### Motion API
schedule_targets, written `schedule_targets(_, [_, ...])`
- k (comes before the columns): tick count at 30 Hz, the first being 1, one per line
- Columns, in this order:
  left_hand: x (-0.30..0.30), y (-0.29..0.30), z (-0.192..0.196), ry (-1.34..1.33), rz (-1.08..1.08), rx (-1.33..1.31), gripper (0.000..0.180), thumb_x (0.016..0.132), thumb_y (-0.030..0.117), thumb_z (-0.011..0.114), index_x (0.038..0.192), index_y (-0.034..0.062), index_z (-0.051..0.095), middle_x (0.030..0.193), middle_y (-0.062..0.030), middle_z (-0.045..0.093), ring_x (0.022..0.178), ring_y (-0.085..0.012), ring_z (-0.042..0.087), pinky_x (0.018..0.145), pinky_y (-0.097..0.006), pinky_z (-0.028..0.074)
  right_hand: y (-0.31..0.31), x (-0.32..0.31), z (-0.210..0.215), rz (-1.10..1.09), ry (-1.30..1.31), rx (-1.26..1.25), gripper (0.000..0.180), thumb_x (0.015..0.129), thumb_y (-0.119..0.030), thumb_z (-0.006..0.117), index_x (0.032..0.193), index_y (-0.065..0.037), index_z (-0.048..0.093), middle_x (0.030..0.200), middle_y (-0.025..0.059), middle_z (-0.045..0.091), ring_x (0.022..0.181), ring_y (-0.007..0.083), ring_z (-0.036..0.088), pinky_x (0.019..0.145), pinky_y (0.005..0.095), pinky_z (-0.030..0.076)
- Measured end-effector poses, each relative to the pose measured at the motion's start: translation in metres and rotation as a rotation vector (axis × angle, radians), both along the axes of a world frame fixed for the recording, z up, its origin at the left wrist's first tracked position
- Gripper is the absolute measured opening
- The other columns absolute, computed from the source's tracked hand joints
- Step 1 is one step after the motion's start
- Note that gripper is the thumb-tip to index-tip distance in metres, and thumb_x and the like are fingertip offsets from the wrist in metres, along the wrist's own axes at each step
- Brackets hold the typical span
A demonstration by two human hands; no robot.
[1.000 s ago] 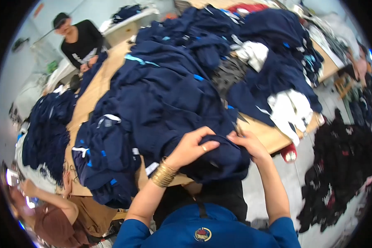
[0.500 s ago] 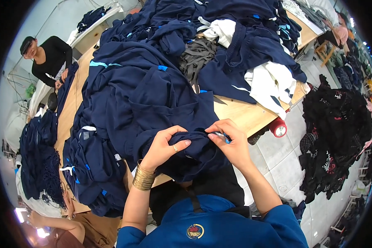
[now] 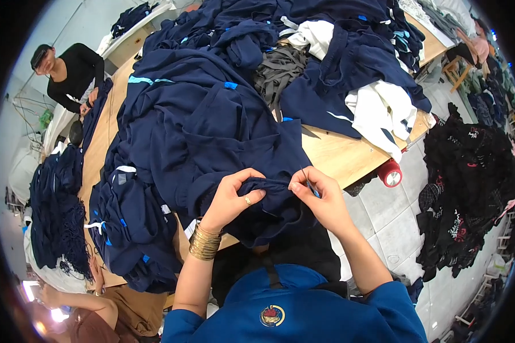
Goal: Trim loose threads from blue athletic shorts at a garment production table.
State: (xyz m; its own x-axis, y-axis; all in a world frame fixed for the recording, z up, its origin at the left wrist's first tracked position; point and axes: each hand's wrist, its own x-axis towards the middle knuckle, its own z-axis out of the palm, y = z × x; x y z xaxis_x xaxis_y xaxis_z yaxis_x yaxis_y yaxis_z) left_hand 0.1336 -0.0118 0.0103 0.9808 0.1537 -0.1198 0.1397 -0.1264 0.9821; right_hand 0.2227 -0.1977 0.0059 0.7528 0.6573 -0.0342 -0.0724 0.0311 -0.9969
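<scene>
A navy blue garment [image 3: 223,131] lies spread over the wooden table [image 3: 337,154] in front of me. My left hand [image 3: 232,197], with gold bangles on the wrist, pinches a folded edge of this garment. My right hand [image 3: 320,197] grips the same edge a little to the right, and a small thin tool shows between its fingers. The stretch of cloth between both hands is pulled taut just over the table's near edge.
Heaps of navy garments [image 3: 126,228] cover the table, with white pieces [image 3: 383,108] and a grey one [image 3: 280,68] among them. A red thread cone [image 3: 390,173] stands on the floor. Black clothes [image 3: 469,188] are piled at right. A person in black [image 3: 68,74] works at far left.
The view has shifted and come closer. My hands have drawn nearer each other on the garment's edge, and the cloth between them is now tighter.
</scene>
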Motion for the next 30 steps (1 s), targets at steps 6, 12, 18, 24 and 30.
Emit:
schedule_targets(6, [0.000, -0.002, -0.001, 0.008, 0.004, 0.016, 0.015, 0.075, 0.006, 0.061, 0.088, -0.0004, 0.058, 0.078, 0.0015, 0.057, 0.074, -0.0052, 0.051, 0.070, -0.018, 0.041, -0.017, 0.021, 0.005, 0.190, -0.107, -0.022, 0.017, 0.083, -0.018, 0.061, 0.082, -0.002, 0.057, 0.072, 0.0002, 0.053, 0.055, 0.0075, 0.042, 0.054, 0.0184, 0.034])
schedule_targets(12, [0.000, 0.000, -0.002, 0.010, 0.014, -0.028, 0.017, 0.075, 0.007, 0.063, 0.089, -0.0003, 0.058, 0.080, 0.0014, 0.058, 0.075, -0.0053, 0.051, 0.072, -0.019, 0.041, -0.030, 0.032, 0.024, 0.069, 0.315, 0.034, 0.011, 0.080, -0.014, 0.065, 0.080, -0.004, 0.059, 0.064, -0.0017, 0.053, 0.046, 0.0004, 0.036, 0.042, 0.0168, 0.024])
schedule_targets(18, [-0.001, -0.001, -0.009, -0.014, -0.004, 0.047, 0.018, 0.076, 0.012, 0.063, 0.088, -0.0002, 0.058, 0.078, -0.0005, 0.059, 0.073, -0.0062, 0.052, 0.071, -0.020, 0.042, -0.013, 0.016, 0.023, -0.018, -0.173, -0.088, 0.008, 0.078, -0.007, 0.066, 0.084, -0.003, 0.063, 0.067, -0.0039, 0.055, 0.061, 0.0019, 0.045, 0.056, 0.0189, 0.037])
schedule_targets(24, [0.005, -0.010, -0.005, -0.122, -0.001, 0.133, 0.021, 0.072, 0.011, 0.065, 0.089, 0.0004, 0.058, 0.080, -0.0040, 0.061, 0.075, -0.0102, 0.056, 0.074, -0.023, 0.044, 0.021, 0.003, 0.001, -0.049, -0.637, -0.127, 0.017, 0.070, 0.000, 0.067, 0.085, -0.003, 0.058, 0.081, 0.0063, 0.055, 0.070, 0.0249, 0.059, 0.058, 0.0299, 0.046])
schedule_targets(30, [0.002, -0.009, 0.000, -0.071, -0.012, 0.263, 0.023, 0.071, 0.012, 0.067, 0.089, 0.0004, 0.058, 0.080, -0.0065, 0.061, 0.076, -0.0126, 0.057, 0.074, -0.024, 0.044, 0.018, 0.009, -0.003, -0.064, -0.603, -0.153, 0.007, 0.077, -0.003, 0.060, 0.081, -0.002, 0.054, 0.080, 0.0054, 0.056, 0.069, 0.0243, 0.060, 0.056, 0.0298, 0.045])
